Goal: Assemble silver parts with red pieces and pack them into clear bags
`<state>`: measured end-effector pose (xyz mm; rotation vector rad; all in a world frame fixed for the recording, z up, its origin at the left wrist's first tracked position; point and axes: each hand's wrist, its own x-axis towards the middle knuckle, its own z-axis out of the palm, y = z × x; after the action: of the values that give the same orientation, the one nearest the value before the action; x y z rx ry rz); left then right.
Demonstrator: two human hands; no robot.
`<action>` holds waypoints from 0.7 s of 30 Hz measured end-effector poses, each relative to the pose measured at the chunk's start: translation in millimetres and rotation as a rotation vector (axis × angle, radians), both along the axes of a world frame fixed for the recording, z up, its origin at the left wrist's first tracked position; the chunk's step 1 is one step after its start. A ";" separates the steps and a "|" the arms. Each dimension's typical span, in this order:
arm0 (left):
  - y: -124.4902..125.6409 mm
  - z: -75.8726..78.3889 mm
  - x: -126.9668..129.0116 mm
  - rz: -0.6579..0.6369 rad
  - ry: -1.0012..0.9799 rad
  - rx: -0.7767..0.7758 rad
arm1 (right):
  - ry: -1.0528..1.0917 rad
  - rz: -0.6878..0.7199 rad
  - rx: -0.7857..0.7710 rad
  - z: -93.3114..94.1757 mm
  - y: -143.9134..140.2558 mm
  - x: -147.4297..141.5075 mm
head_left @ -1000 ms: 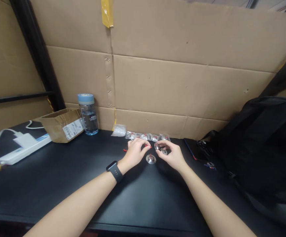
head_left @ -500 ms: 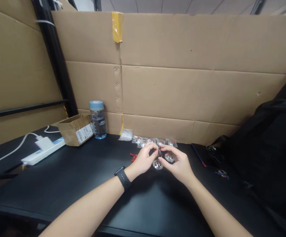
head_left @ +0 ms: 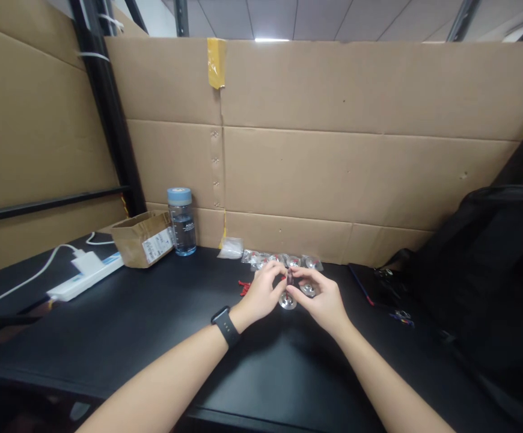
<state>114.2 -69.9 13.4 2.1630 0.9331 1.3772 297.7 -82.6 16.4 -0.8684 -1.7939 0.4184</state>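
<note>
My left hand (head_left: 267,288) has its thumb and fingertips pinched together at a small red bit, perhaps cord. Facing it, my right hand (head_left: 323,296) grips a small dark brown piece (head_left: 290,277) between thumb and fingers. The two hands almost touch around this piece. Just below the fingertips is a shiny silver domed disc (head_left: 287,301). A second silver disc (head_left: 308,290) sits partly behind my right fingers. Red cords (head_left: 244,288) lie on the black table to the left of my left hand. The fingers hide how the piece and the disc join.
Behind the hands lie several clear-bagged silver discs (head_left: 293,261) and a white plastic packet (head_left: 231,248). Farther left stand a water bottle (head_left: 183,231), an open cardboard box (head_left: 142,246) and a power strip (head_left: 85,276). A black backpack (head_left: 491,288) fills the right side. Cardboard panels (head_left: 288,168) wall the back.
The camera view has shifted slightly, so the background sits a little lower. Both hands keep nearly the same pinch around the dark piece.
</note>
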 end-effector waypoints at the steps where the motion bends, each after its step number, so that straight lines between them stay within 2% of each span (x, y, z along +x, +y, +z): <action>1: -1.4 1.0 -0.7 0.022 0.034 0.024 | -0.006 0.007 -0.001 0.9 -0.6 0.0; 4: -5.2 4.8 -2.1 0.084 0.083 0.075 | -0.030 0.024 -0.003 5.4 -3.8 1.2; 9: -8.8 9.0 -0.5 0.148 0.047 0.089 | -0.008 0.027 -0.031 11.3 -8.1 1.5; 15: -10.8 6.1 5.0 0.136 0.028 0.123 | 0.082 0.065 -0.058 6.5 -6.5 -2.6; 21: -9.6 3.8 4.7 0.198 0.071 0.118 | 0.130 0.118 -0.140 3.1 -3.3 -3.0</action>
<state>118.9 -79.5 17.3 2.2708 1.1457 1.4890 294.7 -86.0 19.5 -0.8149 -1.7161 0.6680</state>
